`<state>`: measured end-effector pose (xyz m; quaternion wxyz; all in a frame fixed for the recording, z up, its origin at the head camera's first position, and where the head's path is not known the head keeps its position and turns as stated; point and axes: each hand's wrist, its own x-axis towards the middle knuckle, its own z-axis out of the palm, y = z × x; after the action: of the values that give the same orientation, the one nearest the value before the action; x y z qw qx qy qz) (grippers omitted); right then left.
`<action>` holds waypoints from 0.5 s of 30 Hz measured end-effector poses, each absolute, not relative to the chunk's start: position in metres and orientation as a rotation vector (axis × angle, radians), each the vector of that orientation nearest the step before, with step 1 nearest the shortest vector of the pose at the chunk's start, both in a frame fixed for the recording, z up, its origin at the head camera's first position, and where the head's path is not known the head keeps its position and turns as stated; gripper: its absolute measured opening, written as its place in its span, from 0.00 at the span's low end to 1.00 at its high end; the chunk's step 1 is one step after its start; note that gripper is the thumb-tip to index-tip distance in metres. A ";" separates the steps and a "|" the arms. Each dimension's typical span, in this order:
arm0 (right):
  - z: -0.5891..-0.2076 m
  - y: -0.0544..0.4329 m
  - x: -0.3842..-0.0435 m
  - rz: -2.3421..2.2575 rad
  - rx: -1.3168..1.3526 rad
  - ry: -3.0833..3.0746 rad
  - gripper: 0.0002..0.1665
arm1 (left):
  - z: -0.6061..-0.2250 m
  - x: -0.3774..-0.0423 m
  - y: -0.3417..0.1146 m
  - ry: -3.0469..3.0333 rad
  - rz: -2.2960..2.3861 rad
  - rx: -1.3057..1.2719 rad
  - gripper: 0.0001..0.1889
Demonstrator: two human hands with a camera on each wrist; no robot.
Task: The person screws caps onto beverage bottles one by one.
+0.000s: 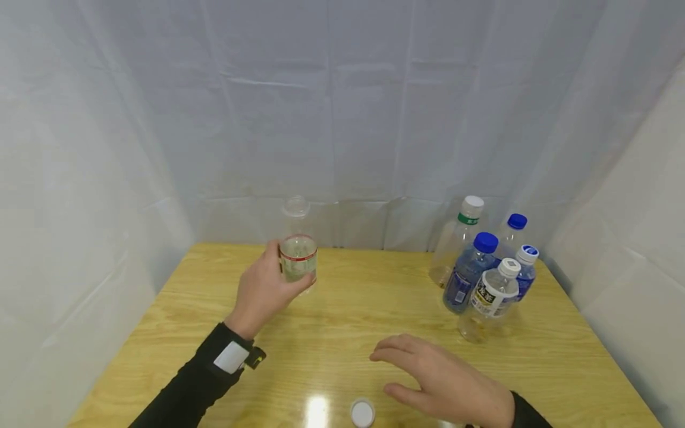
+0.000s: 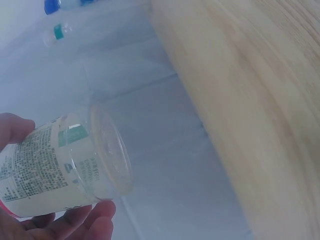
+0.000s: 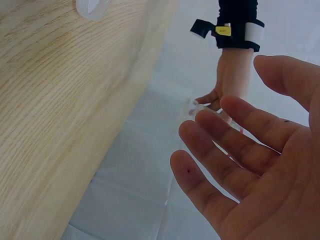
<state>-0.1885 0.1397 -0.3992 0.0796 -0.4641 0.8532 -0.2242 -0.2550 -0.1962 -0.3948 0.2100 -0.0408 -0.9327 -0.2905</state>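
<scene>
My left hand (image 1: pixel 267 288) grips a clear plastic bottle (image 1: pixel 298 229) round its label, which has red bands. In the left wrist view the fingers and thumb curl about the bottle (image 2: pixel 45 170), whose label shows rows of small print and a green patch; its clear base end faces the table side. Over the front of the table, my right hand (image 1: pixel 439 377) hovers with fingers spread loosely and nothing in them. The right wrist view shows its bare palm and fingers (image 3: pixel 200 185). A white bottle cap (image 1: pixel 363 413) lies on the table just left of the right hand.
Several capped bottles stand grouped at the table's right: a tall clear one (image 1: pixel 455 249) with a green neck band, a blue-capped one (image 1: pixel 465 279), and a white-labelled one (image 1: pixel 489 300) in front. Pale sheeting (image 1: pixel 332 119) hangs behind the wooden table (image 1: pixel 353 309) and on both sides.
</scene>
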 end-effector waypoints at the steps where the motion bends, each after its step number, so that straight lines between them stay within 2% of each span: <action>1: -0.399 0.140 -0.189 -0.671 -1.385 2.551 0.24 | -0.392 -0.251 -0.195 -2.589 -0.800 -0.130 0.40; 15: -0.401 0.140 -0.188 -0.645 -1.415 2.593 0.25 | -0.374 -0.205 -0.187 -2.558 -0.735 -0.272 0.40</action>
<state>-0.1882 0.1404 -0.4007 0.0591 -0.4672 0.8561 -0.2130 -0.2053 -0.1869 -0.3743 0.2311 -0.0989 -0.9302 -0.2673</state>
